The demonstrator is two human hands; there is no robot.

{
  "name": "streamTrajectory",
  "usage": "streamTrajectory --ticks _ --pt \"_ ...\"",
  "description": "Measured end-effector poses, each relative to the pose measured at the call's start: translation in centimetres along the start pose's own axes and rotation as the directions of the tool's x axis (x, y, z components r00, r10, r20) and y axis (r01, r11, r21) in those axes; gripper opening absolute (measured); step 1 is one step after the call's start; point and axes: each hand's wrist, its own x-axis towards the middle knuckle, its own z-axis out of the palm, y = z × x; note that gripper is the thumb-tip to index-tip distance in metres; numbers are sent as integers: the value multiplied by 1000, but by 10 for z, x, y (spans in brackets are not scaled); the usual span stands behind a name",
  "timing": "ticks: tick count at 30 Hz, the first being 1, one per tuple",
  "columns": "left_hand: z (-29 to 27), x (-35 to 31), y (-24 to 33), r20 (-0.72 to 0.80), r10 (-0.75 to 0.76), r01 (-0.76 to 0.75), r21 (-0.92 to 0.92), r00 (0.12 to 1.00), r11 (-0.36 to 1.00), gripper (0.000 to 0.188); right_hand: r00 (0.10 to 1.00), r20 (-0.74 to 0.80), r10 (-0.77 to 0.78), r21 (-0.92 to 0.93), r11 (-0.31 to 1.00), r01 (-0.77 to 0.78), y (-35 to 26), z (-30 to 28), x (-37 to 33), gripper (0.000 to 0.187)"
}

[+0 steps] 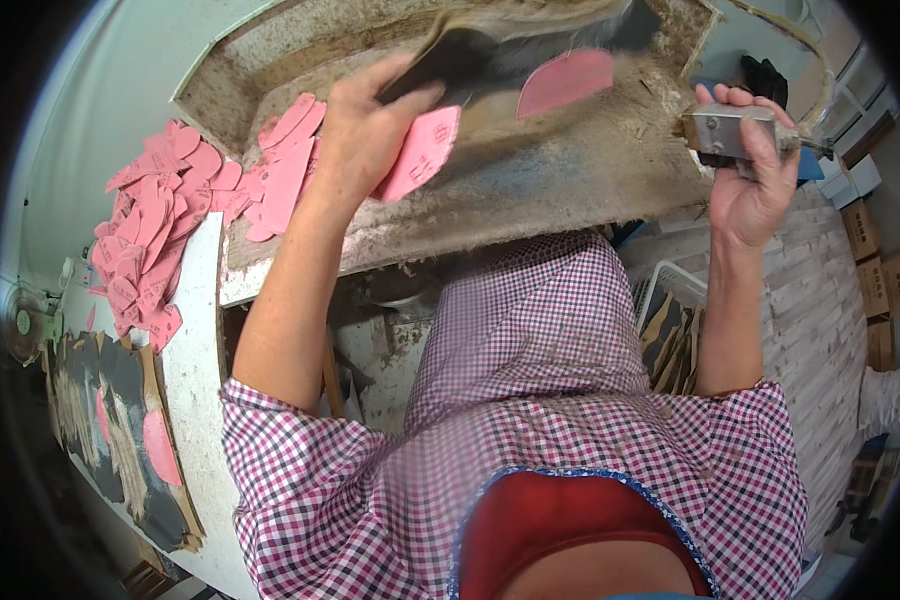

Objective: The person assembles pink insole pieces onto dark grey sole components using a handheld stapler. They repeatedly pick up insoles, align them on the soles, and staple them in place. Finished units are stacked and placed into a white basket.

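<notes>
My left hand (372, 125) is closed on the near left edge of a dark, flat, bendy piece (480, 65) with a brownish back, held above the tray. The piece is smeared by motion. One pink flat piece (422, 152) shows beside my left fingers and another pink piece (567, 82) lies along the dark one's near edge; I cannot tell how they are fixed. At the tray's right end, my right hand (755, 165) grips a small metal block-shaped tool (732, 133) with a rod-like end pointing right. Fingers wrap its far side and the thumb crosses its near face.
The dirty, fibre-covered tray (590, 180) has raised back walls. Pink cut-out pieces (150, 225) are heaped on the white table (205, 400) at its left. Dark pieces (120, 430) lie nearer on that table. A white basket (667, 275) holds more pieces; boxes (870, 285) stand far right.
</notes>
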Motion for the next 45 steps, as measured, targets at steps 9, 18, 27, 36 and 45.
streamTrajectory --ticks 9,18,27,36,45 --pt "27 -56 -20 563 309 -641 702 766 310 43 982 101 158 22 987 -161 -9 15 -21 29" --pt "29 -70 -25 462 388 -596 705 798 384 38 952 104 287 -57 958 -283 37 43 -57 35" --pt "27 -76 -29 435 431 -598 698 791 393 37 993 -80 88 -327 939 -110 48 -38 1 27" --pt "20 -80 -15 516 415 -653 681 749 333 52 959 87 271 -99 960 -262 64 48 -34 33" --pt "21 -81 -19 472 482 -658 659 739 364 32 968 32 248 -353 909 -221 80 37 8 29"
